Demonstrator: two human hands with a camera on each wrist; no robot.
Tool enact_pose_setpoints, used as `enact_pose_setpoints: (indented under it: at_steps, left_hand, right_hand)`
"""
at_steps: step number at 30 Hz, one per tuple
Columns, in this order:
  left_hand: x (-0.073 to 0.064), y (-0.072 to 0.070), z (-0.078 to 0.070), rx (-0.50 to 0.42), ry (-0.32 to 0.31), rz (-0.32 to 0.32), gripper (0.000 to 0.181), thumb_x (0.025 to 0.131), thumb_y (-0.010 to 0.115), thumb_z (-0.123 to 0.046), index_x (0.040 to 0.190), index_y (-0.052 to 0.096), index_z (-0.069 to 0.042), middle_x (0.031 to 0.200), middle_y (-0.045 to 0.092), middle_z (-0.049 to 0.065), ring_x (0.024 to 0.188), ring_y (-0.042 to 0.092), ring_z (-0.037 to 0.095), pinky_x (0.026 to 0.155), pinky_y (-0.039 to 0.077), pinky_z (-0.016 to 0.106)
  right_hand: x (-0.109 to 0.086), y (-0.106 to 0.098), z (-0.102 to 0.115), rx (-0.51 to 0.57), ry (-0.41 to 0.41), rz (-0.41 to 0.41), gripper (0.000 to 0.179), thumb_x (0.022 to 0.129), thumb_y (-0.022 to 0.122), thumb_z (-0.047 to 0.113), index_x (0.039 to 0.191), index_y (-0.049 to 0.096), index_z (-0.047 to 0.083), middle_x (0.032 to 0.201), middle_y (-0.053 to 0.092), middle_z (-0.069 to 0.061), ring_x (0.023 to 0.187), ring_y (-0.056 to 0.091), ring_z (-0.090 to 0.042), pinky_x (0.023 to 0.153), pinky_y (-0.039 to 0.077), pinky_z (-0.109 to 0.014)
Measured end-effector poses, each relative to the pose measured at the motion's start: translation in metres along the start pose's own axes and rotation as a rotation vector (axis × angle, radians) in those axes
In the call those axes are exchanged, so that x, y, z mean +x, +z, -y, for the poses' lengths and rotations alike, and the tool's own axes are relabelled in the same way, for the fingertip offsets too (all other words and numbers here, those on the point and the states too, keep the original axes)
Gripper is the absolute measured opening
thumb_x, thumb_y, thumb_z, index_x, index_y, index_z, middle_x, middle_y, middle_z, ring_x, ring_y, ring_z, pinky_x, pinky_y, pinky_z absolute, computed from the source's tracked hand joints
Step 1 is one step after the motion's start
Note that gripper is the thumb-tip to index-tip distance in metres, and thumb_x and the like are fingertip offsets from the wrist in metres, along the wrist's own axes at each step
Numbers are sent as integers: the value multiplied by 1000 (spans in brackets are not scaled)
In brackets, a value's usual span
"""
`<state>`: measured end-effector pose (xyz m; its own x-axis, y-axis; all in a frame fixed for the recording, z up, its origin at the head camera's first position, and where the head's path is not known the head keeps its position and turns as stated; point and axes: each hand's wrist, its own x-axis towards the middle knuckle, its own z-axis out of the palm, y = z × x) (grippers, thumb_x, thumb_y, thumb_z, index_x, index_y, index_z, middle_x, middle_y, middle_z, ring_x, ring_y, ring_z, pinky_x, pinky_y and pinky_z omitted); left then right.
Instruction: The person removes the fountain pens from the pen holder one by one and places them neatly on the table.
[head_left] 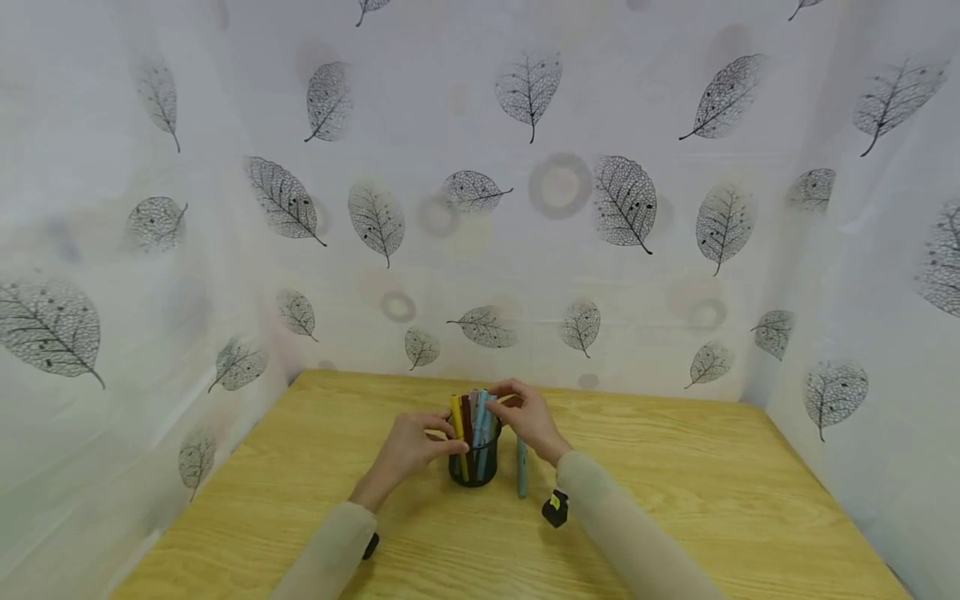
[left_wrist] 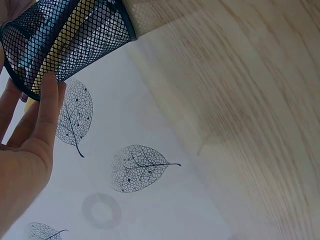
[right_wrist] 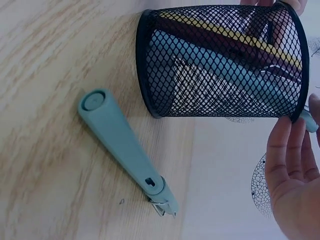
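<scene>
A black mesh pen holder (head_left: pixel 474 473) stands upright on the table, with several pens inside, among them a yellow pen (head_left: pixel 457 413), a dark red pen (head_left: pixel 467 417) and a light blue pen (head_left: pixel 481 417). My left hand (head_left: pixel 416 446) grips the holder near its rim from the left, thumb in front. At the opposite side, my right hand (head_left: pixel 531 421) pinches the light blue pen's upper end, its other fingers at the rim (right_wrist: pixel 302 60). A teal pen (right_wrist: pixel 122 142) with a wire clip lies on the table just right of the holder, touched by neither hand.
The wood-grain table (head_left: pixel 637 500) meets a pale curtain (head_left: pixel 637 317) printed with leaves at the back and sides. A black wrist device (head_left: pixel 555 508) sits under the right sleeve, close to the teal pen.
</scene>
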<state>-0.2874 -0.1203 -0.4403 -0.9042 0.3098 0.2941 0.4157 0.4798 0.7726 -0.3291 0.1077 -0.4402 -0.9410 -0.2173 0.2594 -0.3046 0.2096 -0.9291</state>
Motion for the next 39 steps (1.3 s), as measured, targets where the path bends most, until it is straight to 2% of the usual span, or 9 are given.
enact_pose_setpoints:
  at_steps: [6, 8, 11, 13, 17, 21, 26, 31, 39]
  left_hand:
    - [-1, 0, -2, -9, -8, -1, 19, 77, 83, -37, 77, 76, -19, 132, 59, 25, 91, 74, 26, 67, 59, 24]
    - [-1, 0, -2, -15, -13, -4, 19, 77, 83, -36, 77, 75, -19, 133, 58, 25, 92, 74, 27, 68, 59, 24]
    - [0, 0, -1, -21, -16, -8, 20, 76, 83, -37, 77, 75, -19, 133, 58, 26, 92, 74, 27, 67, 59, 24]
    - [0, 0, -1, -20, -16, -13, 20, 76, 83, -37, 77, 76, -19, 133, 58, 26, 92, 74, 28, 67, 59, 24]
    - [0, 1, -3, -19, -13, -26, 19, 76, 84, -35, 76, 76, -18, 133, 57, 25, 98, 72, 31, 67, 59, 23]
    - [-1, 1, -4, -6, -2, -33, 19, 76, 84, -36, 76, 76, -19, 133, 58, 26, 99, 71, 33, 66, 58, 23]
    - [-2, 2, -2, 0, 7, -42, 20, 76, 83, -38, 76, 76, -20, 132, 59, 25, 102, 71, 33, 66, 58, 23]
    - [-2, 2, -1, 1, 15, -45, 18, 76, 83, -37, 76, 75, -20, 131, 60, 24, 103, 70, 33, 67, 58, 22]
    - [-3, 2, 0, 3, 17, -42, 20, 76, 83, -40, 76, 75, -21, 131, 60, 26, 94, 73, 29, 66, 58, 22]
  right_hand:
    - [-4, -2, 4, -26, -25, 14, 23, 95, 66, 13, 117, 67, 8, 118, 66, -14, 97, 65, -26, 73, 57, -34]
    - [-2, -1, -3, -28, -39, 15, 22, 96, 64, 13, 118, 68, 9, 118, 66, -14, 96, 65, -29, 73, 58, -36]
    - [-7, -3, 8, -30, -47, 40, 23, 99, 57, 7, 119, 67, 1, 122, 64, -20, 101, 63, -39, 75, 57, -44]
    - [-10, -5, 16, -13, -37, 59, 24, 101, 53, 6, 119, 67, -3, 124, 63, -22, 104, 61, -41, 78, 57, -48]
    - [-14, -5, 25, 12, -21, 75, 26, 102, 52, 9, 120, 66, -4, 127, 63, -21, 105, 62, -32, 78, 57, -43]
    - [-17, -4, 27, -2, -19, 65, 25, 98, 60, 11, 119, 66, -2, 125, 63, -19, 100, 63, -23, 75, 58, -34]
    - [-19, -1, 29, -49, -61, 35, 25, 93, 67, 6, 115, 65, -6, 120, 63, -24, 103, 63, -27, 74, 55, -24]
    - [-12, 2, 9, -57, -76, -14, 24, 92, 67, 4, 115, 66, -4, 117, 66, -23, 104, 64, -32, 74, 55, -23]
    - [-9, 2, -11, -68, -126, -67, 20, 93, 68, 11, 111, 74, 9, 112, 72, -11, 99, 68, -19, 77, 57, -26]
